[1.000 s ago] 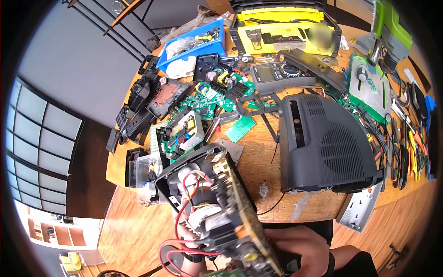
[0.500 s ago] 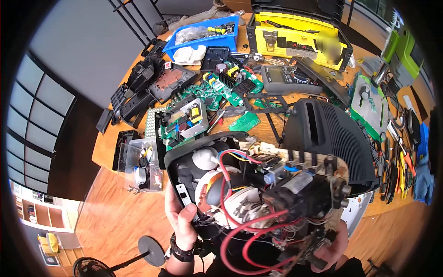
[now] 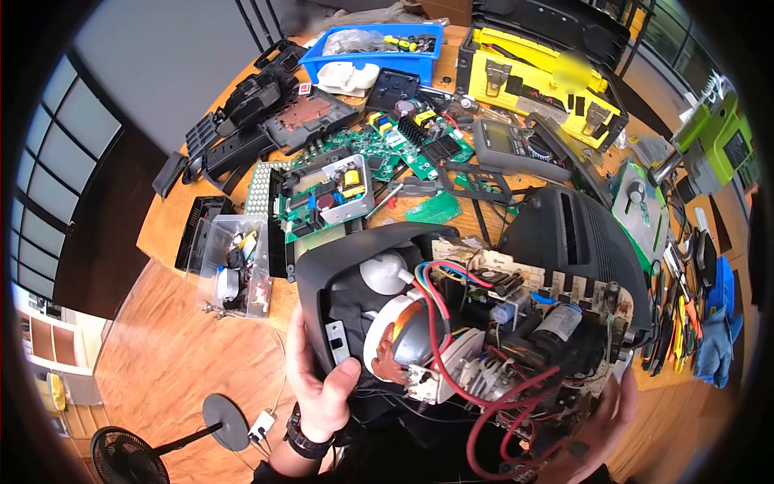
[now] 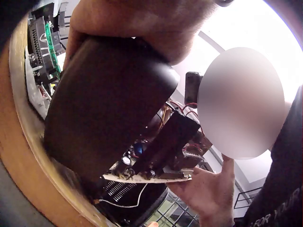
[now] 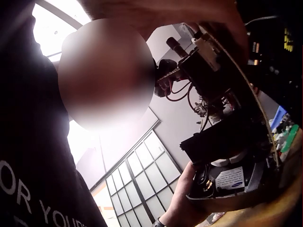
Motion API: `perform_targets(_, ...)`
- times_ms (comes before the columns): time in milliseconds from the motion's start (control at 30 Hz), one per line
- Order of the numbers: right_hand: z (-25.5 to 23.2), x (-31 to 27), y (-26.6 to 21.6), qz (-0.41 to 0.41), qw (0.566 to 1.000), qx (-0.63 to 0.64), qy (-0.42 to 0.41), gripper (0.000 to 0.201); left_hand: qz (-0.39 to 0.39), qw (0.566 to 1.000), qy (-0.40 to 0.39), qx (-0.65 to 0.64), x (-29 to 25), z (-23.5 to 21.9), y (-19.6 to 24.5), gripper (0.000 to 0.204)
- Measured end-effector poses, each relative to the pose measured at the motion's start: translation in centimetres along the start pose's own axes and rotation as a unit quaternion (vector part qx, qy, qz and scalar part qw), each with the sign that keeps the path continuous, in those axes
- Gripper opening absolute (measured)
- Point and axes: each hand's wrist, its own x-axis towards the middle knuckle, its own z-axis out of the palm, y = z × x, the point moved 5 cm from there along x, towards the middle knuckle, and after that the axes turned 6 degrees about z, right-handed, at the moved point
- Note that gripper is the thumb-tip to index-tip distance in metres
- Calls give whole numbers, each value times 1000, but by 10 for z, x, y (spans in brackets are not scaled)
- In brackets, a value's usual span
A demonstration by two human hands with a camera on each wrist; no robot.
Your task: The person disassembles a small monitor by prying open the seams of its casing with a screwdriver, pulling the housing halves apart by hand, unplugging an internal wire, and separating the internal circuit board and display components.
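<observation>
In the head view I hold an opened CRT television, its dark front casing [image 3: 318, 270] tilted and its insides facing up. The picture tube [image 3: 395, 351] with its coil sits in the casing, and a dusty circuit board [image 3: 516, 262] stands along the right side. Thick red wires [image 3: 476, 403] loop over the near side. My left hand [image 3: 322, 391] grips the casing's left edge, thumb on the inner rim. At the board's right end, my right hand [image 3: 601, 423] holds its edge, partly hidden behind parts and wires. A label [image 5: 230, 178] shows inside the casing.
Just behind stands a dark vented back cover [image 3: 584, 250]. Green circuit boards [image 3: 435, 208], a multimeter [image 3: 516, 148], a blue bin [image 3: 371, 60] and a yellow toolbox [image 3: 532, 89] crowd the table. A clear box [image 3: 230, 278] sits at the left edge; hand tools [image 3: 681, 298] lie right.
The television has turned so its inside faces up and its board has swung right. My left hand has come into view on the casing edge; my right hand has moved right along the board.
</observation>
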Motion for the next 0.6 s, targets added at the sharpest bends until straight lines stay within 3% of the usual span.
perform_targets(67, 12, -5, -21, -46, 992, 40, -109, 76, -9, 1000, 4, -10, -3, 0, -3, 88)
perform_targets(100, 7, -4, -13, -10, 998, 3, -61, 87, -9, 1000, 6, -11, -4, 0, -3, 88)
perform_targets(600, 23, -10, -36, -51, 992, -72, -88, 94, 38, 999, -18, -20, -16, -1, -5, 91)
